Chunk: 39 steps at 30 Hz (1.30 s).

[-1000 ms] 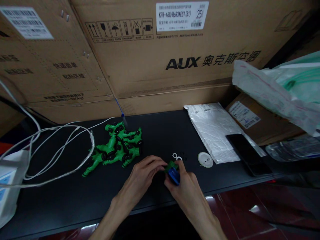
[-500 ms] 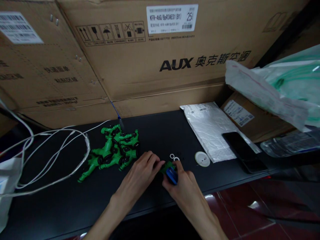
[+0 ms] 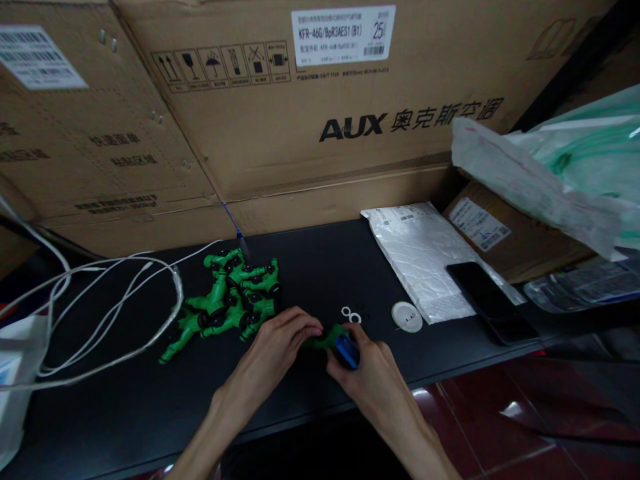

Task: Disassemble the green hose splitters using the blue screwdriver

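Note:
My right hand [image 3: 367, 360] is wrapped round a green plastic hose fitting [image 3: 330, 335] at its blue part [image 3: 347, 351], just above the black table. The fingers of my left hand [image 3: 287, 337] are pinched together on the fitting's left end, and they hide much of it. To the left lies a pile of similar green hose fittings [image 3: 215, 300] with black rings and parts. Just beyond my right hand are two small white rings [image 3: 355, 318], one of them hexagonal like a nut. Some small dark bits near them are hard to make out.
A round white badge-like disc [image 3: 407, 317], a silver-white mailer [image 3: 420, 267] and a black phone [image 3: 493, 303] are on the right. Looped white cables [image 3: 115, 313] cover the left side. A large cardboard box [image 3: 280, 133] stands along the back; a plastic bag [image 3: 575, 167] overhangs a smaller box [image 3: 490, 233].
My left hand has shifted slightly left, away from my right hand, so more of the green fitting shows between them. My right hand keeps its hold.

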Motion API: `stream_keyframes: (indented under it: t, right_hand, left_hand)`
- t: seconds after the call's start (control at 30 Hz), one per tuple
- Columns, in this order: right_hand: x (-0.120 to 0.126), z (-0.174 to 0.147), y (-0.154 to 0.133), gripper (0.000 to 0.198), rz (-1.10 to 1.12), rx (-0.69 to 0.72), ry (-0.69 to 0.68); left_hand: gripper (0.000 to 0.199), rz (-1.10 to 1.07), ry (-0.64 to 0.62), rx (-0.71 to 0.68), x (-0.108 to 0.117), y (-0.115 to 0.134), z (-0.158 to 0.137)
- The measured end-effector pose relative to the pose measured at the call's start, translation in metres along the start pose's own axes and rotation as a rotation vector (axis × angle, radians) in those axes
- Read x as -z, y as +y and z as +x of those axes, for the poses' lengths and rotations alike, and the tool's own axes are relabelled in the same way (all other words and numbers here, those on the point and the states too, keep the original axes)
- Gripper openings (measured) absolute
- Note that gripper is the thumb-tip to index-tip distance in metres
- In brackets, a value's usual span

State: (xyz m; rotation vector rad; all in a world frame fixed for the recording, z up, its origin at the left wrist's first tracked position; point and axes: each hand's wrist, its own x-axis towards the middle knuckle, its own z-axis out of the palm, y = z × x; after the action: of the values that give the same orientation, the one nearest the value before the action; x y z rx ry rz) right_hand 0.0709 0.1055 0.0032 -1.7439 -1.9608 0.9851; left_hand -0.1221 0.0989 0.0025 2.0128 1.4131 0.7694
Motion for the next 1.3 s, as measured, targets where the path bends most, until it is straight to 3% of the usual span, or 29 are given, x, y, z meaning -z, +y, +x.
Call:
stream_keyframes:
  t: [0.1, 0.17, 0.27, 0.33, 0.5, 0.57, 0.7, 0.8, 0.9, 1.3]
  right_hand:
    - [-0.003, -0.001, -0.001, 0.034, -0.029, 0.004, 0.017]
    - [-0.005, -0.002, 0.0, 0.038, -0.05, 0.005, 0.029]
    - [-0.008, -0.005, 0.002, 0.04, -0.068, 0.019, 0.036]
    - [-0.01, -0.007, 0.005, 0.04, -0.073, 0.035, 0.035]
    - [-0.012, -0.009, 0.01, 0.038, -0.083, 0.065, 0.043]
    - [-0.012, -0.009, 0.011, 0.036, -0.077, 0.072, 0.05]
    - [-0.009, -0.01, 0.011, 0.034, -0.052, 0.072, 0.063]
    - [-0.008, -0.011, 0.012, 0.035, -0.028, 0.077, 0.062]
    - [-0.009, -0.012, 0.013, 0.034, -0.017, 0.089, 0.066]
    - [-0.012, -0.011, 0.017, 0.034, -0.041, 0.085, 0.122]
  left_hand:
    - [0.009, 0.175, 0.031, -0.009, -0.005, 0.004, -0.002]
    - [0.014, 0.266, 0.121, 0.008, -0.007, 0.007, -0.003]
    - [0.02, 0.246, 0.232, 0.087, -0.009, 0.009, 0.002]
    - [0.016, 0.162, 0.187, 0.125, -0.01, 0.009, 0.011]
    - [0.014, 0.003, -0.072, 0.079, -0.014, 0.006, 0.046]
    - [0.018, -0.07, -0.101, 0.067, -0.012, 0.007, 0.053]
    - [0.031, -0.109, -0.017, 0.096, -0.003, 0.011, 0.034]
    - [0.037, -0.115, -0.092, 0.072, 0.001, 0.01, 0.005]
    - [0.034, -0.028, -0.044, 0.054, -0.003, 0.006, -0.015]
    - [0.028, 0.175, 0.015, -0.128, -0.007, 0.005, -0.014]
